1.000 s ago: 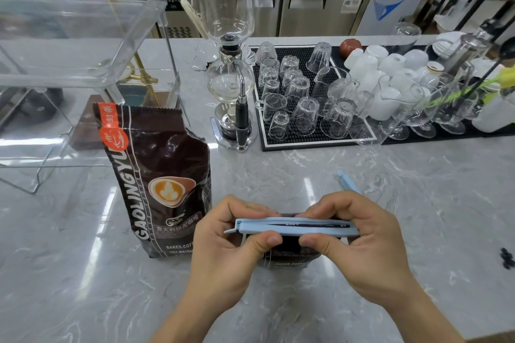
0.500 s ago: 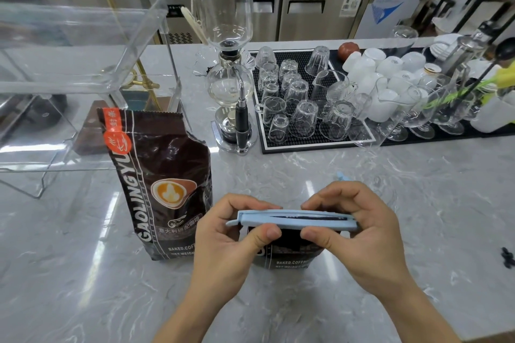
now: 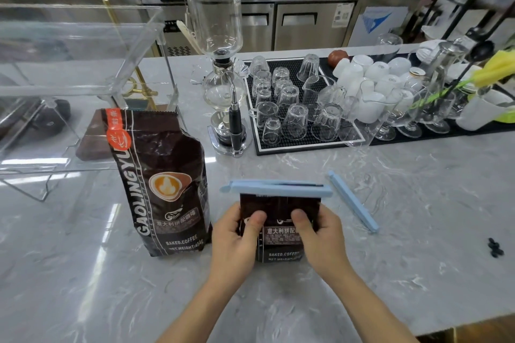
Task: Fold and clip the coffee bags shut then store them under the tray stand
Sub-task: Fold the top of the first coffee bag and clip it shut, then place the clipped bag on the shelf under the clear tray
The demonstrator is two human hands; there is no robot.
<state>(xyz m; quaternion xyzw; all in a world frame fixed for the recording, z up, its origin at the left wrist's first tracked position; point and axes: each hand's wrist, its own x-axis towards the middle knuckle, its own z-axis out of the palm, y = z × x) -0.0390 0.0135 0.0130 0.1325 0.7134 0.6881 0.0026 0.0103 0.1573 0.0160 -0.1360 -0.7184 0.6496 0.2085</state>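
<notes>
Two coffee bags stand on the grey marble counter (image 3: 390, 231). The taller, unfolded bag (image 3: 164, 184) at left reads "GAOLINGYU" in big white letters up its side, with "BAKED COFFEE" in small type beside it, a latte-art emblem in the middle, a line of Chinese characters, then "BAKED.COFFEE" and "NET.WEIGHT:454g" at the bottom; an orange tab at its top corner carries more Chinese characters. The shorter, folded bag (image 3: 280, 228) stands just right of it, showing the same Chinese line, "BAKED.COFFE…" and "NET.WEIGHT…" partly covered by the hands. A light blue clip (image 3: 276, 189) sits closed across its folded top. A second blue clip (image 3: 352, 200) lies loose on the counter just right of that bag.

The left hand (image 3: 237, 239) and right hand (image 3: 320, 237) grip the folded bag by its sides, thumbs pressed flat on the front panel, the other fingers wrapped behind and out of sight.

A second ago both hands were up at the clip, pinching it shut along the fold and hiding most of the bag; now they have dropped to the bag's body, and the clip stands uncovered. The loose clip, mostly hidden behind the right hand before, now shows in full.

The clear acrylic tray stand (image 3: 83, 72) stands behind the tall bag at left; a glass siphon brewer (image 3: 221, 64) and a black mat of upturned glasses (image 3: 292, 108) stand further back.
</notes>
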